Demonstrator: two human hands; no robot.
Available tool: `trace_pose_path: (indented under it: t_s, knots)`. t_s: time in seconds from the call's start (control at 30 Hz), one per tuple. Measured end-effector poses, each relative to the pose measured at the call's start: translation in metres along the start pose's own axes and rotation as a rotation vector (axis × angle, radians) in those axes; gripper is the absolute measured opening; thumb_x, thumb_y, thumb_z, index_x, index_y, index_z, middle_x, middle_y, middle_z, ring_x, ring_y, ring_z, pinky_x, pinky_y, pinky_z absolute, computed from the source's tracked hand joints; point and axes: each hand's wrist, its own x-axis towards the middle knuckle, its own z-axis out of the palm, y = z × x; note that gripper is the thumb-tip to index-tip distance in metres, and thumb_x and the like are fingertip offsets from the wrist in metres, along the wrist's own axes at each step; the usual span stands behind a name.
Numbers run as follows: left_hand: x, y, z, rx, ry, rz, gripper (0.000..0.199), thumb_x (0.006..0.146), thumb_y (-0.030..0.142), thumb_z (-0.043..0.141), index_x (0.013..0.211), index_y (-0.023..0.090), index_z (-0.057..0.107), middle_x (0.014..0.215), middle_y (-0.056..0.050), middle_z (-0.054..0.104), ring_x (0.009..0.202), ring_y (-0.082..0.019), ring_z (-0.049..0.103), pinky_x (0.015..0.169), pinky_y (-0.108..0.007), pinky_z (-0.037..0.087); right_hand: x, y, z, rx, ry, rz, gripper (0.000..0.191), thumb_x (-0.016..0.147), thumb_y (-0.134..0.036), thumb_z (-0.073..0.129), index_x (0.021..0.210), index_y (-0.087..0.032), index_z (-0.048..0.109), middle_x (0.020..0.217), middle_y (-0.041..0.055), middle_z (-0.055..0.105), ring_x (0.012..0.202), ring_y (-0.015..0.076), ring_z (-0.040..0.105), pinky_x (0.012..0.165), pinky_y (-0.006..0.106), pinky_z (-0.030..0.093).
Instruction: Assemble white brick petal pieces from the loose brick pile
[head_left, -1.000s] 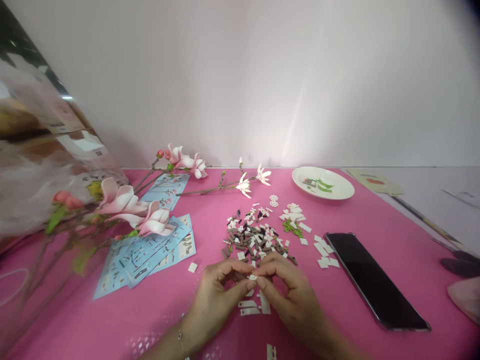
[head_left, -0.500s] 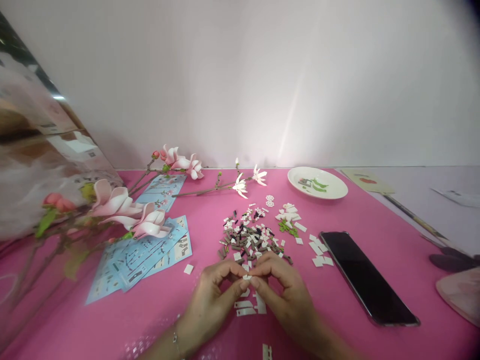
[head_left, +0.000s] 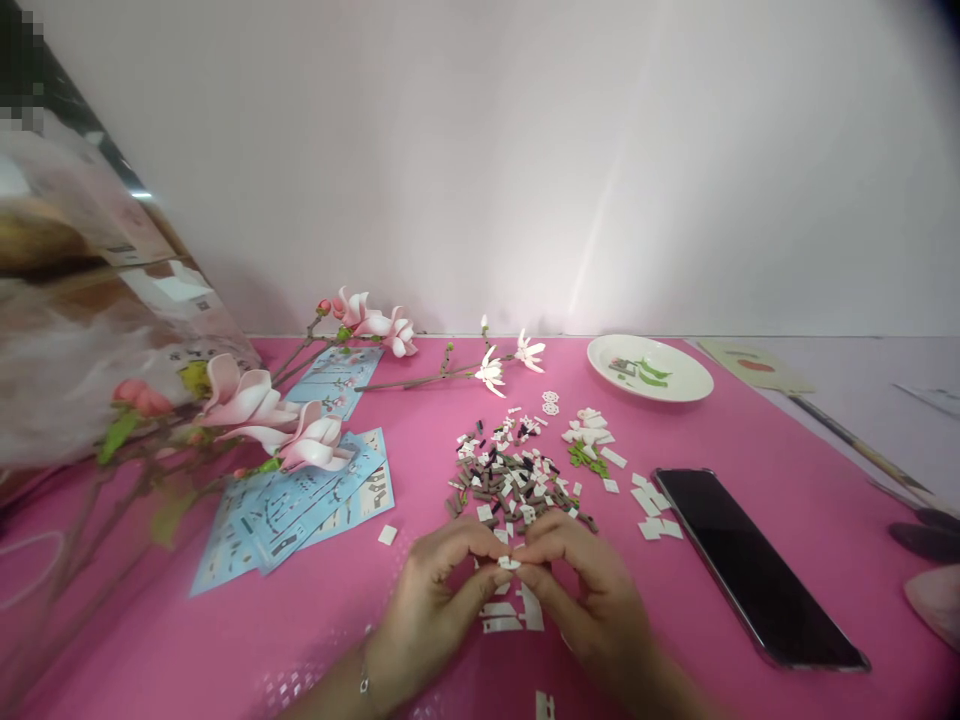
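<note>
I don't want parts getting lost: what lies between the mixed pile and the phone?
In the head view, green pieces lie nearer the mixed pile, and loose white pieces nearer the phone.

Left of the black rectangular phone (head_left: 757, 565), bare fingertips (head_left: 493, 577) partly hide a white plastic piece (head_left: 509, 563) too small to identify, while right of the phone the view's edge crops a rounded pale-pink object (head_left: 937, 603).

Left hand (head_left: 431, 605) and right hand (head_left: 600, 600) pinching small white piece (head_left: 509, 564), grey-and-white heap of bits (head_left: 517, 482) just beyond, dark-screened phone (head_left: 757, 570) to the right, white plate (head_left: 691, 382) behind, blue sheets (head_left: 300, 515) and pink blossoms (head_left: 313, 442) at left.
</note>
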Motion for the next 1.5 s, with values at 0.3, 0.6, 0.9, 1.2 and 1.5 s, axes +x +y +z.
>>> trace_pose_path:
  t_s: [0.3, 0.6, 0.9, 1.2, 1.5]
  knots:
    - [-0.001, 0.010, -0.003, 0.041, -0.072, 0.066, 0.011, 0.089, 0.020, 0.054, 0.090, 0.016, 0.064, 0.082, -0.007, 0.065, 0.077, -0.016, 0.060, 0.069, -0.024, 0.045, 0.001, -0.003, 0.000, -0.061, 0.019, -0.081, 0.014, 0.083, -0.008, 0.058, 0.086, -0.021, 0.062, 0.077, 0.0010, 0.060, 0.072, 0.0128, 0.059, 0.064, 0.023, 0.048]
    - [-0.002, 0.010, -0.003, 0.062, -0.095, 0.050, 0.013, 0.091, 0.023, 0.051, 0.089, 0.016, 0.062, 0.082, -0.007, 0.063, 0.077, -0.017, 0.057, 0.069, -0.024, 0.043, 0.001, -0.002, 0.003, -0.046, -0.003, -0.073, 0.011, 0.084, -0.011, 0.057, 0.083, -0.020, 0.061, 0.073, 0.0011, 0.059, 0.069, 0.0134, 0.058, 0.061, 0.024, 0.047]
    - [0.007, -0.002, 0.000, -0.154, 0.131, -0.272, 0.019, 0.083, 0.033, 0.061, 0.080, 0.015, 0.066, 0.072, -0.004, 0.063, 0.066, -0.014, 0.055, 0.061, -0.023, 0.043, 0.011, 0.037, -0.042, -0.694, 0.011, 0.243, 0.022, 0.090, -0.019, 0.045, 0.102, -0.018, 0.063, 0.102, 0.0097, 0.061, 0.096, 0.0241, 0.055, 0.080, 0.037, 0.044]
    - [0.013, -0.006, 0.000, -0.412, 0.158, -0.482, 0.040, 0.067, 0.047, 0.075, 0.089, 0.013, 0.070, 0.066, -0.001, 0.063, 0.058, -0.013, 0.055, 0.061, -0.025, 0.046, 0.016, 0.050, -0.057, -1.114, -0.140, 0.286, 0.030, 0.085, -0.010, 0.045, 0.092, -0.020, 0.072, 0.083, 0.0087, 0.061, 0.078, 0.0227, 0.054, 0.066, 0.032, 0.035]
    - [0.012, -0.006, 0.000, -0.519, 0.124, -0.534, 0.033, 0.063, 0.038, 0.081, 0.084, 0.014, 0.072, 0.069, 0.000, 0.065, 0.059, -0.011, 0.056, 0.062, -0.024, 0.046, 0.014, 0.058, -0.054, -1.069, -0.138, 0.319, 0.017, 0.084, -0.017, 0.052, 0.070, -0.018, 0.061, 0.075, 0.0056, 0.058, 0.073, 0.0202, 0.051, 0.064, 0.030, 0.032]
